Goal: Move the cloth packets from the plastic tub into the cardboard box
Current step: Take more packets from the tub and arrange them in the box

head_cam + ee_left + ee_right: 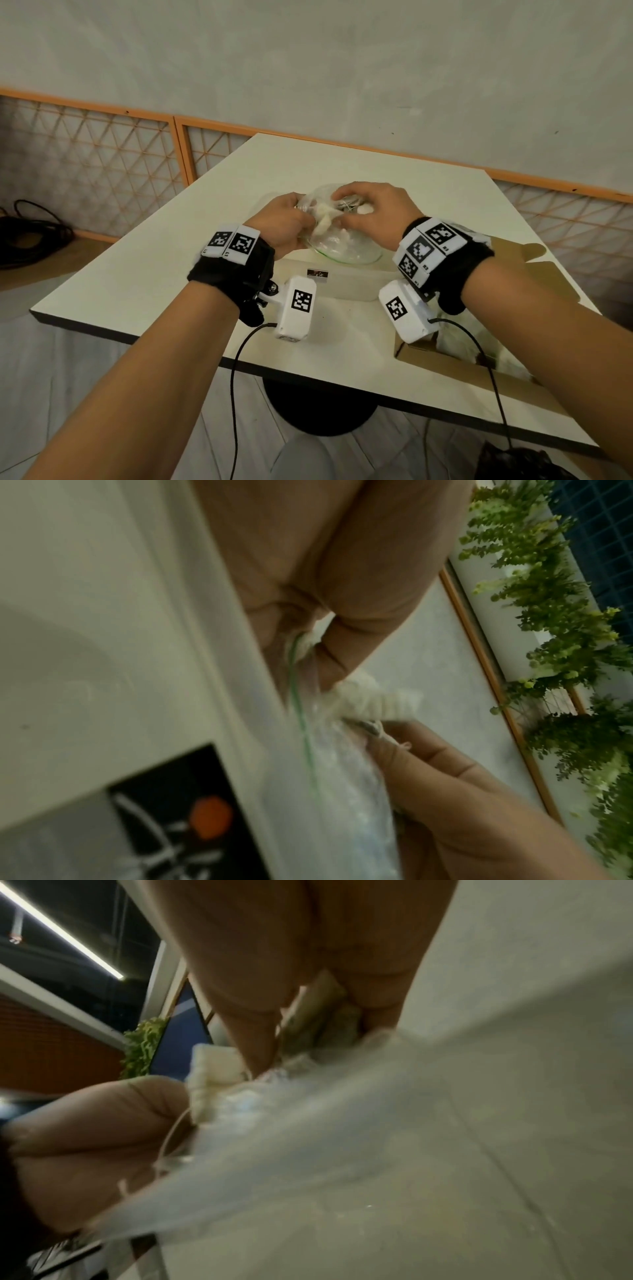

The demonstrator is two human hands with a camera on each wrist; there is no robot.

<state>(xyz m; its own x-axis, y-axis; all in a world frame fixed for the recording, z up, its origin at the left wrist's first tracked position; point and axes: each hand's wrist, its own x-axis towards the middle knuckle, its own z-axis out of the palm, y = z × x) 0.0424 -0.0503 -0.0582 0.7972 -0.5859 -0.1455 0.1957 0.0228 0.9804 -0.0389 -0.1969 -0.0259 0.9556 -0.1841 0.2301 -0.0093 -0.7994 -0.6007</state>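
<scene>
A clear plastic cloth packet (339,240) with white cloth inside hangs just above the cream plastic tub (352,289). My left hand (301,219) pinches its left top edge and my right hand (346,205) pinches the top right, both with curled fingers. In the left wrist view the left fingers (329,653) nip the packet (342,791) by a bunched bit of white cloth (373,702). The right wrist view has the right fingers (253,1031) on the packet (308,1137). The cardboard box (421,359) lies open at the right, partly under my right forearm.
The tub and box stand on a white table (154,274) with a black pedestal base. The box's flaps (513,253) stick out to the right. Cables hang from both wrist cameras. Orange lattice panels (102,164) line the wall behind, and a coil of black cable (30,233) lies at the left.
</scene>
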